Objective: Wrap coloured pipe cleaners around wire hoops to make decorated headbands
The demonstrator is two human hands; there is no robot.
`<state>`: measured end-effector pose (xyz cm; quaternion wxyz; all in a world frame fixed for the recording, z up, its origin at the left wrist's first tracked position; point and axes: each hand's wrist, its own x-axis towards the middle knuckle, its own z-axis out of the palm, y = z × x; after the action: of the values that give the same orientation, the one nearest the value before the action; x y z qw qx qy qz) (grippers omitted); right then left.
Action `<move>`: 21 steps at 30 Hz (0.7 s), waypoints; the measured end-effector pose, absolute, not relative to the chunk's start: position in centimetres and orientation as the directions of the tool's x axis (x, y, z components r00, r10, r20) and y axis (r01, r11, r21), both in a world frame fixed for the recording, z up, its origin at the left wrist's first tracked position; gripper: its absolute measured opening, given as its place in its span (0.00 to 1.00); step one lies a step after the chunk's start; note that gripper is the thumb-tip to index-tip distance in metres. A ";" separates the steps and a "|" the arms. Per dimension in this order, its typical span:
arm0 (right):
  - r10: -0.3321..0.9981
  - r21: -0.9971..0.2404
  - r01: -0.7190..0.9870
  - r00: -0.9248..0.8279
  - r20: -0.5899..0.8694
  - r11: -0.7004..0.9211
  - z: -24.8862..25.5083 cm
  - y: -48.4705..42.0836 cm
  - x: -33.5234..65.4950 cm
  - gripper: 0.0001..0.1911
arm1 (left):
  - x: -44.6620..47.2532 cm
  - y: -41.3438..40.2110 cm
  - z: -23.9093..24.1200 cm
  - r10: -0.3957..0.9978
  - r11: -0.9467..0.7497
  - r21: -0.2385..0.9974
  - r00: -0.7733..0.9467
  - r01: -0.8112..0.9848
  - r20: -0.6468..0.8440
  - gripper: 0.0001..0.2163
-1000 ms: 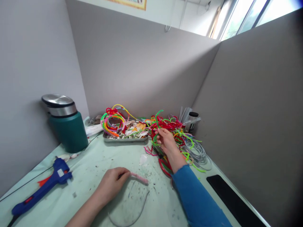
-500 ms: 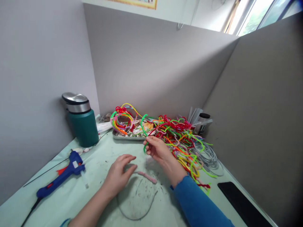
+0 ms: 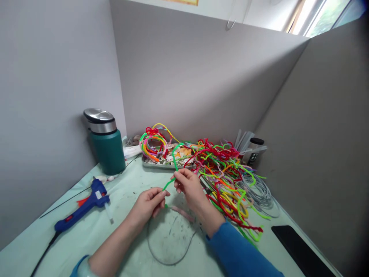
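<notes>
A fuzzy green pipe cleaner (image 3: 174,154) runs between my two hands over the middle of the table. My left hand (image 3: 152,202) pinches it near its lower end, and a green tip shows below those fingers. My right hand (image 3: 188,186) grips the same pipe cleaner higher up, its free end curving upward past the fingers. Beneath both hands lies a thin grey wire hoop (image 3: 170,264), open at the right. Part of the hoop is wrapped in pink fuzz (image 3: 183,213); my left hand hides some of it.
Tangled colourful pipe cleaners (image 3: 221,165) and coiled grey wire (image 3: 256,192) spread at right. A metal tray (image 3: 161,167) holds small pieces and wrapped hoops. A blue glue gun (image 3: 83,207) and green bottle (image 3: 108,152) stand left; a black flat object (image 3: 300,250) lies right.
My left hand has risen to the green pipe cleaner and closed on its lower part. The pipe cleaner now stretches between both hands. The view has shifted slightly left.
</notes>
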<state>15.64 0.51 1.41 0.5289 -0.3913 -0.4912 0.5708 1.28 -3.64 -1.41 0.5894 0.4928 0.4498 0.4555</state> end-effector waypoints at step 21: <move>0.707 -0.979 0.190 -0.681 -0.189 -0.079 1.4 -0.6 16.3 0.08 | -0.1 -2.9 -1.6 0.994 0.108 0.782 0.049 -0.614 -0.099 0.10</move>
<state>16.25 -0.63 1.37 0.1995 -0.3460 -0.6487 0.6478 -0.11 -2.94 -1.57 0.6655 0.2852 0.3333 0.6039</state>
